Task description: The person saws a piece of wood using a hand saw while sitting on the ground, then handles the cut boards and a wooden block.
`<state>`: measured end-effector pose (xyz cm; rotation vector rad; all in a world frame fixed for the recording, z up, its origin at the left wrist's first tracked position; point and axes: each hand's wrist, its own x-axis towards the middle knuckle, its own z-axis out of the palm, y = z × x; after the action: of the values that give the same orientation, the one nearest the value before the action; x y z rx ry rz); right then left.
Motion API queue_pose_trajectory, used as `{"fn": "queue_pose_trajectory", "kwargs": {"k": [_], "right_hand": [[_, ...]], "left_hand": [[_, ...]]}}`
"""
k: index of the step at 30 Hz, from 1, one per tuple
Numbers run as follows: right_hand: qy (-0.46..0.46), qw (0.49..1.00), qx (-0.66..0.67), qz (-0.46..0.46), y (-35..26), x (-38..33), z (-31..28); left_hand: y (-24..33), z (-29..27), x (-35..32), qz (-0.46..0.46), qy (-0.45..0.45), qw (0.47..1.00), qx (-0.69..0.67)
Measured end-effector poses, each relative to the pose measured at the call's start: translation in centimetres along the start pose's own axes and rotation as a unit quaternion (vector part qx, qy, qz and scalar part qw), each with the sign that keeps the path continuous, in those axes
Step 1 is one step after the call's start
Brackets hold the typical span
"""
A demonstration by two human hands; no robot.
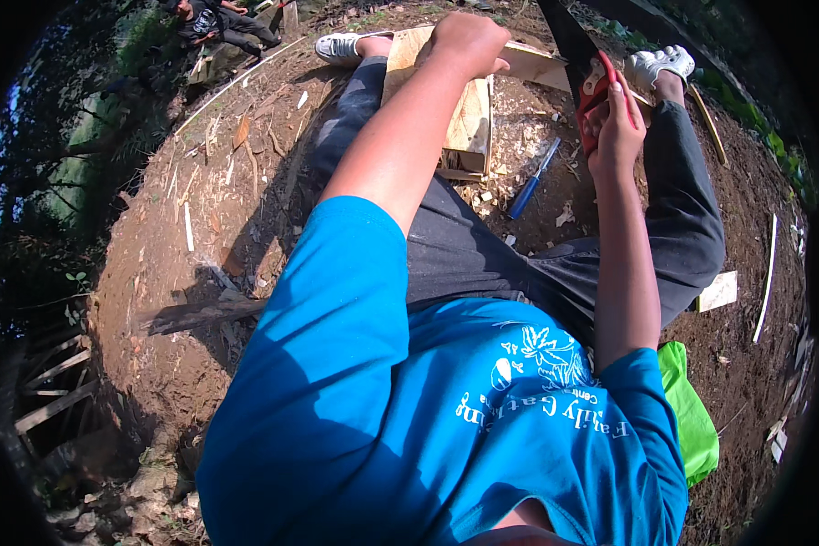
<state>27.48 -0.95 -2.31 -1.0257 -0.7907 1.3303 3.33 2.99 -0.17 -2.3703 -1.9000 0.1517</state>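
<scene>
My right hand is wrapped round the red handle of a hand saw, its dark blade pointing up and away. Farther left, my left hand is closed over a pale wooden plank that runs right toward the saw; its fingers are partly hidden. Below this hand stands a box-like piece of light wood between my legs. A blue-handled tool with a slim metal blade lies on the soil near it, among wood chips.
My white clogs flank the wood. A dark branch lies at left, and a bright green cloth or bag at right beside a pale wood offcut. Another person sits at far left. Wood strips litter the soil.
</scene>
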Motion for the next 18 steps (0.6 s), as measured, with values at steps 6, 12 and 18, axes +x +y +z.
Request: {"fn": "queue_pose_trajectory", "kwargs": {"k": [6, 12, 18], "right_hand": [[-0.045, 0.999, -0.023, 0.014, 2.3, 0.4, -1.1], [-0.044, 0.999, -0.027, -0.012, 2.1, -3.6, -1.6], [-0.005, 1.000, -0.028, 0.001, 1.4, -2.2, -1.5]], "left_hand": [[-1.5, -0.2, -0.8, 0.012, -0.024, 0.999, -0.017], [-0.7, 0.5, -2.2, 0.038, 0.008, 0.999, -0.014], [0.7, 0.7, -1.8, 0.023, 0.019, 0.999, 0.011]]}}
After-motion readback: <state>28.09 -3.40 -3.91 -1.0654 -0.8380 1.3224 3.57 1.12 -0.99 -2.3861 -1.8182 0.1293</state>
